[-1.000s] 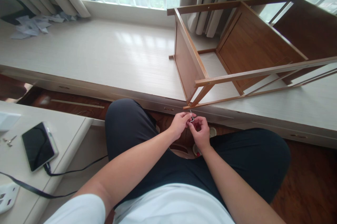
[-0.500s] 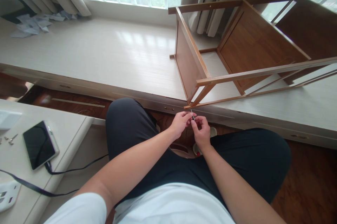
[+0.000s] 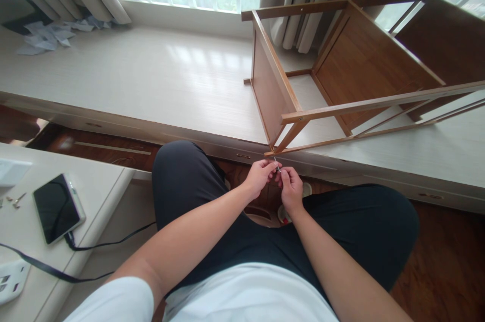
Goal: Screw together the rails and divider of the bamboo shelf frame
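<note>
Small metal piece [image 3: 278, 164] between the fingertips at frame centre — too small to identify; most of it is covered by the left hand [image 3: 259, 176] and right hand [image 3: 291, 191]. Wooden frame [image 3: 341, 74] runs off the right edge, far end unseen. White socket strip [image 3: 11, 281] cut by the lower left edge. Tiny screws [image 3: 15, 202] at the left edge — count unclear. Paper scraps [image 3: 49, 37] upper left, blurred.

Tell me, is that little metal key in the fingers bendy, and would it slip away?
Probably stiff: the little metal key looks like a thin straight steel rod. Likely light, since the left hand and right hand pinch it with fingertips only. Being small and smooth, it could slip.
</note>
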Tool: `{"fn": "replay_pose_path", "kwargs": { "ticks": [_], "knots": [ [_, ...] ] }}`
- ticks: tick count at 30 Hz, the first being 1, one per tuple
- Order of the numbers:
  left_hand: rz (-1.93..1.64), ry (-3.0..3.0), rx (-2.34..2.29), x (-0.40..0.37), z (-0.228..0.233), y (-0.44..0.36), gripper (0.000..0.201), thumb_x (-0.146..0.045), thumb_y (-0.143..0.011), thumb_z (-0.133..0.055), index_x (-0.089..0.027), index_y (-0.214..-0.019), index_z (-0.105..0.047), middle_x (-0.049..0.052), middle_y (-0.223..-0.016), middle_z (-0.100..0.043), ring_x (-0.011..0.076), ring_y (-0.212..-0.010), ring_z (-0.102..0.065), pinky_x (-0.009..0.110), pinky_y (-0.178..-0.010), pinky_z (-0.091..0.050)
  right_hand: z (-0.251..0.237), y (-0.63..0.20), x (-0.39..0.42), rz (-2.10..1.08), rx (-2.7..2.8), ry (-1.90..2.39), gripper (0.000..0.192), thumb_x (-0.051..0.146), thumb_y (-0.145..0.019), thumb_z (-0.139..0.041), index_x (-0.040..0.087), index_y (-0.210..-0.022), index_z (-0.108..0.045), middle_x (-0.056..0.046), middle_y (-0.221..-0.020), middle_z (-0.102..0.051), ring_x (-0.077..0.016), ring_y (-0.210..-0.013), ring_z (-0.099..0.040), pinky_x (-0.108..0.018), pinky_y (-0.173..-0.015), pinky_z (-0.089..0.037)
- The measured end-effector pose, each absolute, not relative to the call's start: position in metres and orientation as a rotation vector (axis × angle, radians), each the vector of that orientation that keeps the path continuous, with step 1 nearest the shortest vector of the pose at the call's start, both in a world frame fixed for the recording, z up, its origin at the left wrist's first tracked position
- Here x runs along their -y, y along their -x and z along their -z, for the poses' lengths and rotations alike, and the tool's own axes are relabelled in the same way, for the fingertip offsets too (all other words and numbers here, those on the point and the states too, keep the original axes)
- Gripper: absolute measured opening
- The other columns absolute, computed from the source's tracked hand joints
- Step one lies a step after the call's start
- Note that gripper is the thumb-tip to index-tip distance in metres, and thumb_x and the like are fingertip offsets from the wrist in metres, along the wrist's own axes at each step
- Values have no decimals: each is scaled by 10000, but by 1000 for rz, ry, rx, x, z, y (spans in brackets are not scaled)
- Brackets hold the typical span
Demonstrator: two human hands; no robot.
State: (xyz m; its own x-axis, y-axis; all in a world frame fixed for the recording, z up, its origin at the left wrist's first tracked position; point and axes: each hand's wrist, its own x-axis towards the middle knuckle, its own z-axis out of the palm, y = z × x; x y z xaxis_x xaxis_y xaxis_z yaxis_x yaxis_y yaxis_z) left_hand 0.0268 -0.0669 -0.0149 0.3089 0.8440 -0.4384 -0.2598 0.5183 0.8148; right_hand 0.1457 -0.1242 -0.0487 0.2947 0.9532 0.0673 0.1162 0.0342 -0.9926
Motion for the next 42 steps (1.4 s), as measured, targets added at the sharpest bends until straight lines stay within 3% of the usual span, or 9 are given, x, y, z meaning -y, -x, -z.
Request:
{"fn": "replay_pose_path", "kwargs": {
  "ticks": [29,42],
  "knots": [
    [-803,-717,-994,68,17,-28,358,-438,-724,-757,-111,-867,-748,-2,-687,-523,83,-577,-432,223,-519,-277,48,-145,123,-916,1030,1318,297,496,-1011,-535,222,-921,-603,23,-698,-586,-144,-568,-491,-275,-542,-407],
    [-787,-674,-996,68,13,-27,265,-351,-776,-696,-118,-882,-765,14,-720,-551,77,-577,-441,210,-528,-294,48,-143,127,-858,1146,1348,228,410,-924,-689,226,-1014,-590,-28,-875,-685,-199,-771,-677,-328,-699,-559]
  ]
}}
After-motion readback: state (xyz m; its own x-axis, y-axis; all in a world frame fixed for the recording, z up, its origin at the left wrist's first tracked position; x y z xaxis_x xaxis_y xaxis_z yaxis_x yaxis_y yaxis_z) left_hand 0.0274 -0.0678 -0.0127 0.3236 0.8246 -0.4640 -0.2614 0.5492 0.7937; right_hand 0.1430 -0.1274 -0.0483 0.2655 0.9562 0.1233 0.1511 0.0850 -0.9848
